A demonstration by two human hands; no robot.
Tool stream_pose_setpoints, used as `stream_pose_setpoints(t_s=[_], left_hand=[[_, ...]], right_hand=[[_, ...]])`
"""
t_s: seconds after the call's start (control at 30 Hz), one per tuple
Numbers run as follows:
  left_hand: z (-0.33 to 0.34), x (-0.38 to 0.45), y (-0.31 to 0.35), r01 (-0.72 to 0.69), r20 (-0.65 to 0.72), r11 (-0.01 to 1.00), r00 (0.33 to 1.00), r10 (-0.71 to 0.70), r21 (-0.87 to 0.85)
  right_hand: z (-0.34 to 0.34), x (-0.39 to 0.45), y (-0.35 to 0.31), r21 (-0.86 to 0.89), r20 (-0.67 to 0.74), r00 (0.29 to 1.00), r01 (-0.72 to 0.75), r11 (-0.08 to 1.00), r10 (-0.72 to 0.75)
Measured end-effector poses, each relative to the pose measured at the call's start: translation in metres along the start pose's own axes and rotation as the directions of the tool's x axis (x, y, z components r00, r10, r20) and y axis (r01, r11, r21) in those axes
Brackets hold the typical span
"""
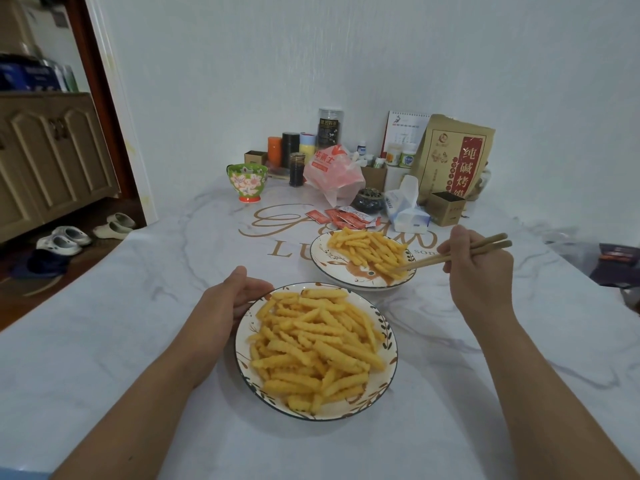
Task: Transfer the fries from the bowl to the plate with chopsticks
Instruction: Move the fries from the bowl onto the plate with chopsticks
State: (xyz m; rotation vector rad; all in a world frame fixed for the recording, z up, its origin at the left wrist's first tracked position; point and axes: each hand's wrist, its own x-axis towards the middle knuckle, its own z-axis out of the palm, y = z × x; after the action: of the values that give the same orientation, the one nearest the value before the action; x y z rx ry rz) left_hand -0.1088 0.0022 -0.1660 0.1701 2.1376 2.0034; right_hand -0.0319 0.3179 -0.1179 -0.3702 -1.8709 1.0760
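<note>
Head view, transfer under way. At six o'clock I see the near bowl [388, 327], still heaped with fries [311, 341]; my left hand [235, 299] cups its rim at nine o'clock, fingers curled round the edge. At one o'clock of it, just beside and apart, the plate [322, 254] carries a smaller heap [367, 251]. My right hand [474, 271] grips the chopsticks [450, 256], whose tips rest among the plate's fries; whether they pinch one I cannot tell. I judge under half moved: the larger share remains in the bowl. Ketchup sachets [346, 218] lie at twelve o'clock beyond.
</note>
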Motion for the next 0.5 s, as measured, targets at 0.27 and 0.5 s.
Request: stream_pose_setpoints(t_s=[0.27,0.5], left_hand=[[0.0,0.0,-0.001,0.005,0.003,1.0,1.0,-0.005,0.007],[-0.001,0.0,0.0,0.007,0.005,1.0,1.0,-0.007,-0.004]], right_hand=[[0.004,-0.003,0.001,0.06,-0.011,0.997,-0.082,0.995,0.083],[0.004,-0.007,-0.029,0.571,0.196,0.936,-0.352,0.742,0.294]])
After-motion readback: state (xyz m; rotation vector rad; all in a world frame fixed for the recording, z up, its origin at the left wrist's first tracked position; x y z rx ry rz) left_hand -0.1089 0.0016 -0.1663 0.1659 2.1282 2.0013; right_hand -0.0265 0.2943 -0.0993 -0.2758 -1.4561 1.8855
